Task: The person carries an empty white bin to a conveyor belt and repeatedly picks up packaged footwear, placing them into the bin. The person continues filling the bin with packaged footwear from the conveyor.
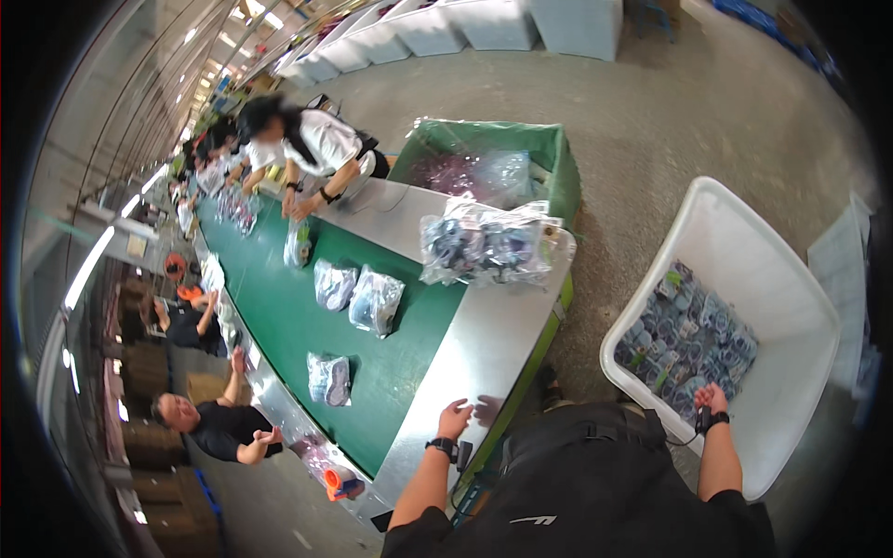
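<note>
My left hand hovers over the bare metal edge of the conveyor table, its fingers loosely bent and apart, with nothing in it. Over the near side of a large white bin is my right hand, fingers partly spread and seemingly bare. Inside the bin lie many grey-blue pieces that look like footwear, some with green tags. Clear bags of similar grey-blue goods rest on the green belt: one bag nearer, two more farther up. A pile of bagged goods sits on the table's far right corner.
A green-lined box holding clear plastic stands beyond the table. A co-worker in white handles a bag at the belt. Across it stands a person in black, near an orange tape dispenser. White bins line the back.
</note>
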`<action>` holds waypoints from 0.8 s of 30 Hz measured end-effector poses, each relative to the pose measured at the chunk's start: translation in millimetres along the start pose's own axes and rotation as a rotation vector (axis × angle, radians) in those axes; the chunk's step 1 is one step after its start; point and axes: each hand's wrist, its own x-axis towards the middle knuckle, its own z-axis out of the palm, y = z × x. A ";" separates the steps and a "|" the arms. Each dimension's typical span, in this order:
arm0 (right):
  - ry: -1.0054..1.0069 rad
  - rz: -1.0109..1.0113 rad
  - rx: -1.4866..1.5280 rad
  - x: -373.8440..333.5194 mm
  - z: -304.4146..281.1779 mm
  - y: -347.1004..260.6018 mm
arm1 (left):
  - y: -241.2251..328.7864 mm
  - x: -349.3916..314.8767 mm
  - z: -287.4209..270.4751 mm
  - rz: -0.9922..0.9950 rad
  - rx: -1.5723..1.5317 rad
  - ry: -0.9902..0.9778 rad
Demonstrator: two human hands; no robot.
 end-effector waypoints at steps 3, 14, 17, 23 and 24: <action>0.075 -0.017 -0.032 -36.7 21.5 14.8 | 2.1 32.6 -38.7 0.086 0.050 0.144; -0.056 0.075 -0.219 -110.6 88.4 52.3 | -24.2 96.0 -203.5 0.190 0.244 0.816; 0.182 0.017 -0.267 -110.1 105.5 40.4 | -38.7 98.1 -257.8 0.073 0.280 0.949; 0.119 -0.170 -0.545 -130.0 172.9 -9.5 | -69.4 113.6 -333.1 -0.119 0.357 0.879; 0.057 -0.162 -0.550 -135.8 188.8 -13.7 | -72.0 116.8 -338.3 -0.121 0.375 0.878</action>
